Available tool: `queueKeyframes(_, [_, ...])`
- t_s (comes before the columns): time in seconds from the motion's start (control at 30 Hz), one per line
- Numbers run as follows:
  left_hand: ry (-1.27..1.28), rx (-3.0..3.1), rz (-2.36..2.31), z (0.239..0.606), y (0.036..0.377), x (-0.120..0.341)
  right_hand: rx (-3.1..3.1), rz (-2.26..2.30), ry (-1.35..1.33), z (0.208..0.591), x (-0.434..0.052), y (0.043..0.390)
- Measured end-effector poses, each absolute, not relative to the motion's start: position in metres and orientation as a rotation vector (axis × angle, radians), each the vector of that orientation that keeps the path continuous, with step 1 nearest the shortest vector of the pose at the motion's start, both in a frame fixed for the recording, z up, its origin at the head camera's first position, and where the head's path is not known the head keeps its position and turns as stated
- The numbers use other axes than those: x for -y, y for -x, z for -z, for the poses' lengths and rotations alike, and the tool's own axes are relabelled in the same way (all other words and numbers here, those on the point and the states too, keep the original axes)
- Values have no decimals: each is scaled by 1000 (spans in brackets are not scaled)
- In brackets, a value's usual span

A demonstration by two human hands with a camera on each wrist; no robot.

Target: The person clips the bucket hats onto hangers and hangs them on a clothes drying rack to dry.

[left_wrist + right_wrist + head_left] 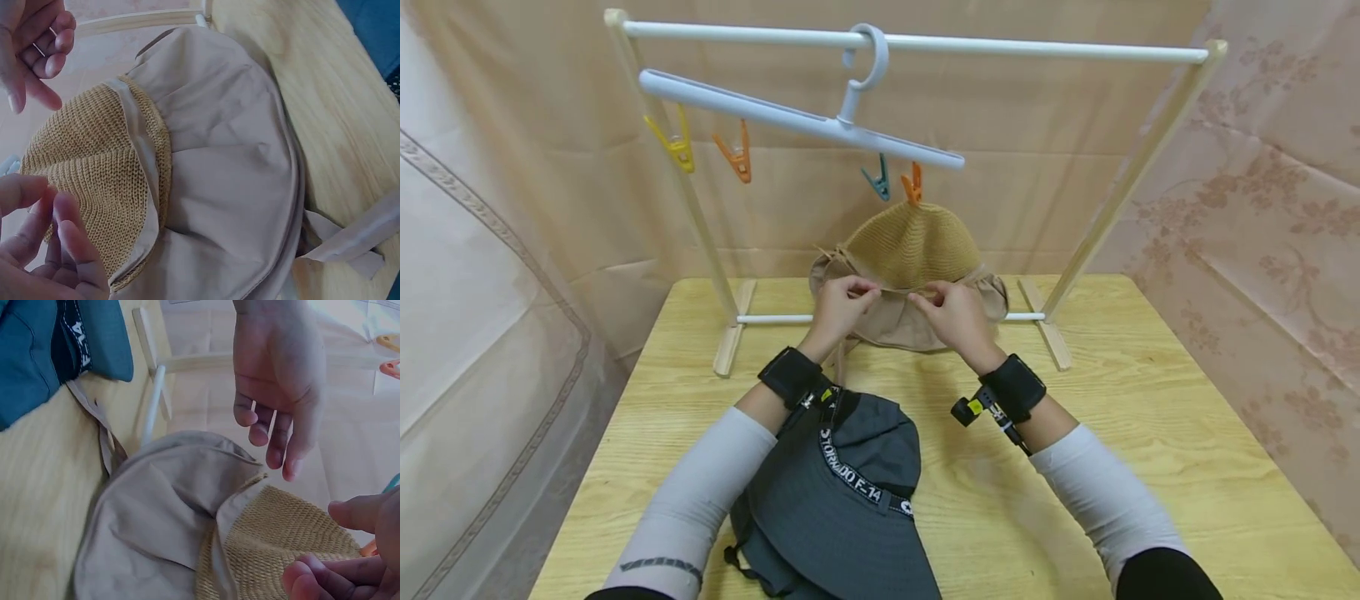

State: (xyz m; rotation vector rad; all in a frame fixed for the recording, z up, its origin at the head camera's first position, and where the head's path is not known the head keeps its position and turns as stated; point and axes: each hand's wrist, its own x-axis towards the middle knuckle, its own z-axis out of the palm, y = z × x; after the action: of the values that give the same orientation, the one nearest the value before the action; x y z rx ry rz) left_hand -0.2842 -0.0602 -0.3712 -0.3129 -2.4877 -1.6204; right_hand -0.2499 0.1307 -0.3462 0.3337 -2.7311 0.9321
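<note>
Grey hat (842, 500): nearest the camera, flat on the wooden table (1150, 433), in front of the straw hat and under the left forearm; printed band across its crown.
Left hand (842, 304): fingers curled, pinching the tan band at the straw hat's crown edge, left part.
Right hand (951, 315): fingers curled, pinching the same band just right of the left hand.
Straw hat (910, 246): woven crown with beige cloth brim (231, 162), held up at the far side of the table; crown top clipped by the orange peg (912, 183).
Hanger (797, 117): pale bar above the straw hat, tilted, hooked on the rack's top rail; yellow, orange and teal pegs hang from it.
Rack (917, 42): wooden uprights behind the straw hat, feet on the table.
</note>
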Motion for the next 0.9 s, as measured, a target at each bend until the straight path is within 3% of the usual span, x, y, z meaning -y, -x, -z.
queueKeyframes(0.53, [379,2893,1162,388,263,81,2788,-1113,-351,372,-128,232])
queueKeyframes(0.9, [488,3004,1113,392,265,76,2816,-1241,-378,380,-135,231])
